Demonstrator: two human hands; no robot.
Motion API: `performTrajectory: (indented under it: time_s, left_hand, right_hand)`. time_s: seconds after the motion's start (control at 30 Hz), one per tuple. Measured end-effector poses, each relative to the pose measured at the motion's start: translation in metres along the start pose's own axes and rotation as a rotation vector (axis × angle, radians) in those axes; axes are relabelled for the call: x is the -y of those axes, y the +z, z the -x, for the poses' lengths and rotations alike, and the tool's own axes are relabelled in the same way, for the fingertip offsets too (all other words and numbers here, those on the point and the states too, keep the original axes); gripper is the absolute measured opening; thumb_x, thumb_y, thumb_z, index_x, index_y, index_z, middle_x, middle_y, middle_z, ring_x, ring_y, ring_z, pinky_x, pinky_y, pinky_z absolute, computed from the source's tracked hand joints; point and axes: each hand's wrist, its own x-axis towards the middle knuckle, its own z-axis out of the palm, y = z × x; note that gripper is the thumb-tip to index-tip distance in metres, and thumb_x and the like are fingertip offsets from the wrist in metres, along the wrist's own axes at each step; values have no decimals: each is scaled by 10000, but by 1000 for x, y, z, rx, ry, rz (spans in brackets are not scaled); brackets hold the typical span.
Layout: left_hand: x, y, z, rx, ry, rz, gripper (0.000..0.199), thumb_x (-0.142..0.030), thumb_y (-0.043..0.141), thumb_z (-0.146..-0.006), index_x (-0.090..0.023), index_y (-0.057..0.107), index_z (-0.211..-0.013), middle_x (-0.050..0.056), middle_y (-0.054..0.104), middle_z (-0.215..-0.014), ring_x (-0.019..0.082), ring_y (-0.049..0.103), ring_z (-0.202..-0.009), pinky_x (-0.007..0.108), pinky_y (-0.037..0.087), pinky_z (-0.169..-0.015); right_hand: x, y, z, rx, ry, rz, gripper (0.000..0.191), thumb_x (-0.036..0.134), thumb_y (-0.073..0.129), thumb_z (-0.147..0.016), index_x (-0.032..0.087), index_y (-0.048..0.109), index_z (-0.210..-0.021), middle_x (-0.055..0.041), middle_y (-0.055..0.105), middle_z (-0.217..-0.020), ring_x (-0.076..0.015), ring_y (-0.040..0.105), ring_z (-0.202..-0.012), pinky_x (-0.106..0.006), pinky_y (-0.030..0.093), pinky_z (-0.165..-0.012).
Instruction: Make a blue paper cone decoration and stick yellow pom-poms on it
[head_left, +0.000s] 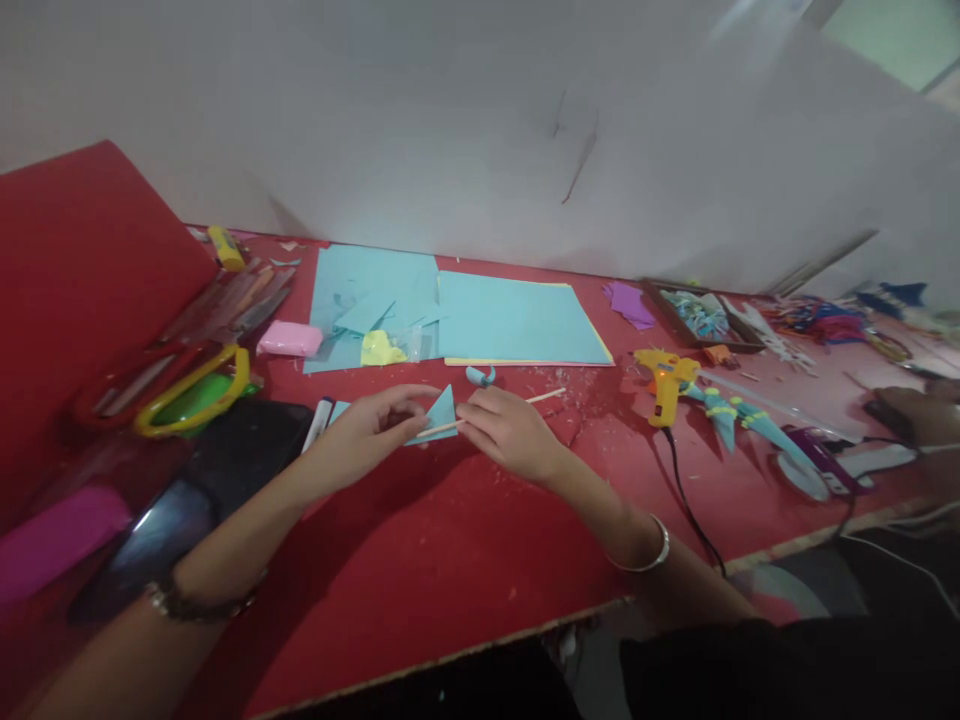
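Over the middle of the red table, my left hand (375, 425) pinches the left part of a small light blue piece of paper (444, 411), which stands up in a pointed triangle. A thin wooden stick (546, 397) lies across the paper's lower part and runs on beyond my right hand (514, 430). The fingers of my right hand are closed round the stick at the paper's right edge; its fingertips are partly hidden. Just behind my right hand lies a small curled blue paper piece (481, 376).
Blue sheets (517, 315) lie against the wall, with yellow clay (382, 348) and a pink pack (290, 338) nearby. A corded yellow glue gun (666, 383) stands to the right. Yellow-handled scissors (196, 392) and a phone (161, 535) lie left. Another person's hand (919, 415) is far right.
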Motion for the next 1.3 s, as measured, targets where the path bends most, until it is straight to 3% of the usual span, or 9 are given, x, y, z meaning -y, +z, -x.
performTrajectory:
  time_s: [0.27,0.47,0.57,0.73,0.8,0.9,1.03,1.13,1.3]
  left_hand:
    - [-2,8,2,-37,15,4,335,-357,493,-785,-193,563,-1069,33,691,-878,159,637,-764,287,502,-708]
    - [-5,11,4,-153,53,-112,312,-309,485,-784,-192,593,-1052,52,686,-980,156,631,-824,277,499,-742]
    - [-6,11,5,-117,61,-164,311,-315,479,-790,-201,607,-1050,57,686,-1006,164,634,-825,284,503,-731]
    - [-7,11,7,-46,95,-226,329,-326,469,-799,-226,607,-1081,54,668,-1067,180,620,-900,268,504,-708]
    - [-8,12,7,-23,114,-223,340,-318,455,-805,-235,596,-1103,48,661,-1083,177,617,-896,267,502,-712]
    - [-10,14,8,27,113,-188,356,-303,436,-819,-256,562,-1150,41,655,-1085,144,620,-743,266,506,-666]
    - [-10,14,8,3,132,-199,346,-317,447,-830,-256,549,-1155,46,635,-1061,146,598,-806,261,493,-688]
    - [-11,15,7,-9,137,-204,311,-310,447,-829,-248,572,-1107,34,629,-958,129,583,-717,248,483,-632]
    - [-13,16,6,-42,23,-52,289,-355,488,-788,-196,568,-1016,26,639,-844,113,560,-570,241,470,-556]
  right_hand:
    - [4,5,2,6,153,-144,316,290,334,-916,143,613,-942,-85,563,-847,-171,496,-808,-274,381,-712]
    - [10,2,2,-57,320,-570,252,275,401,-875,154,618,-831,-19,563,-700,-110,482,-633,-236,355,-594]
    - [9,-2,3,15,376,-799,229,265,416,-856,145,596,-780,-9,562,-665,-96,489,-604,-228,360,-573]
    - [8,-5,5,104,407,-987,185,290,466,-827,152,581,-782,2,550,-650,-86,483,-576,-228,371,-556]
    - [9,-5,4,124,415,-1022,186,290,475,-818,160,570,-723,9,547,-629,-77,464,-541,-228,361,-532]
    - [10,-7,3,108,411,-1025,184,263,494,-796,167,556,-653,29,510,-579,-69,419,-503,-236,332,-516]
    - [11,-7,3,64,433,-1067,157,281,506,-793,165,553,-697,32,495,-578,-72,432,-524,-238,326,-524]
    - [11,-7,2,60,469,-1090,153,275,505,-795,162,529,-695,28,508,-588,-63,422,-507,-226,320,-500]
    - [14,-8,1,36,519,-1106,128,265,514,-785,168,520,-702,33,516,-584,-57,412,-481,-214,317,-474]
